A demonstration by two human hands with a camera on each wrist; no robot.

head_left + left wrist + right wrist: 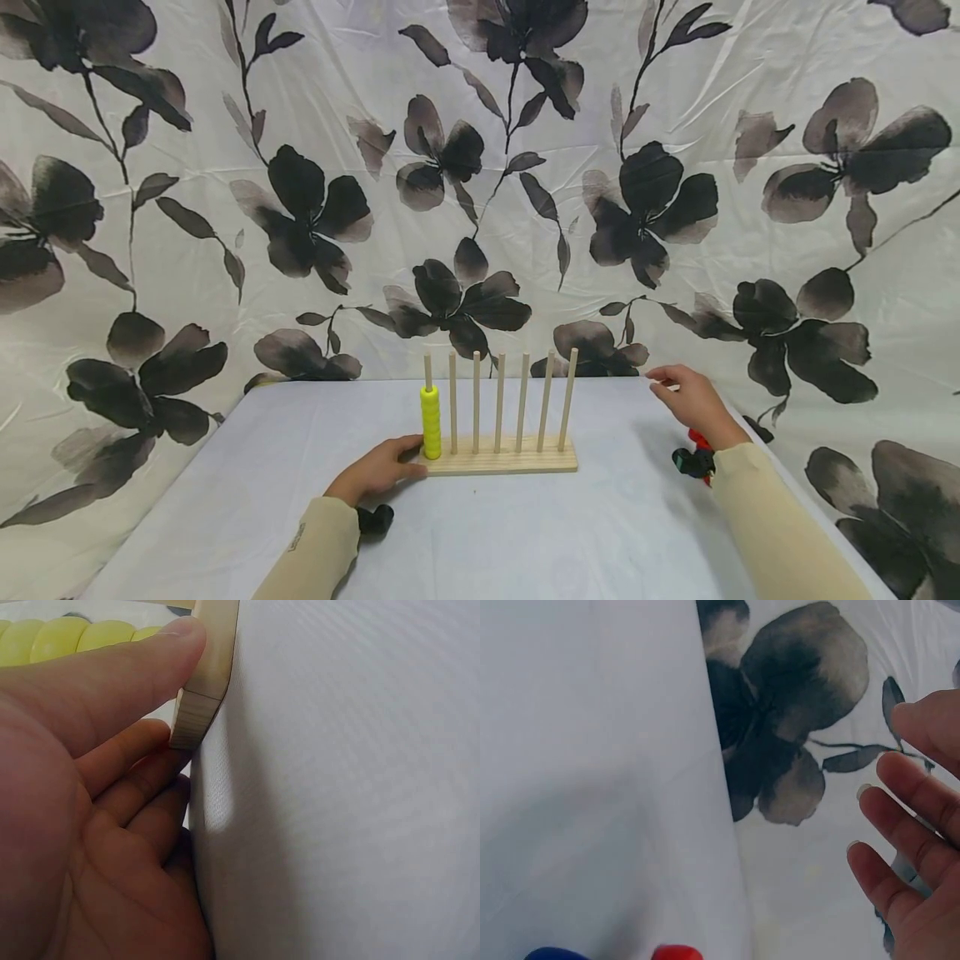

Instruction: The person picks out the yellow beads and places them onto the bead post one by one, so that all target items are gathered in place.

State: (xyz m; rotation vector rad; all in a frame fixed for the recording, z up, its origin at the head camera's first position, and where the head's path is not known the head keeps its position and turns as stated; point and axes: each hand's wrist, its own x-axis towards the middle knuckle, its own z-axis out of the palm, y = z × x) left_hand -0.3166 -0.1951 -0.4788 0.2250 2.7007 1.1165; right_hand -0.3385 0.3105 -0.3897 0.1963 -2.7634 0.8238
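A wooden peg stand [498, 463] with several upright dowels stands on the white table. Yellow beads [431, 422] are stacked on its leftmost dowel; they also show in the left wrist view [64, 639]. My left hand [377, 468] holds the left end of the base, thumb along the front edge and fingers behind the end, as the left wrist view shows [112, 795]. Over the table's far right corner my right hand [692, 403] is raised with nothing in it. Its fingers [911, 832] are loosely extended in the right wrist view.
A white cloth covers the table [510, 533]. Behind it hangs a curtain [480, 200] with dark flowers. Something red [698, 438] shows beside my right wrist; a red rounded thing [677, 952] and a blue one [556, 953] edge into the right wrist view.
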